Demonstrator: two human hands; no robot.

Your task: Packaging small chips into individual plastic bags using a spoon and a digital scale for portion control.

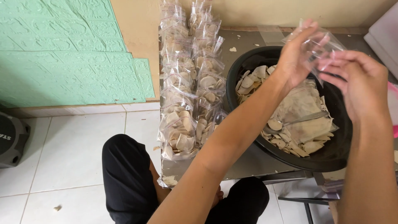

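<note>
Both my hands hold a small clear plastic bag up above a black bowl. My left hand pinches the bag's left edge, and my right hand grips its right side with curled fingers. The bag looks empty. Below it the bowl holds pale round chips, a stack of clear bags and a metal spoon lying across them.
Two rows of filled chip bags lie along a low grey table, left of the bowl. My knees in black trousers are over white floor tiles. A green wall panel and a dark round object are at the left.
</note>
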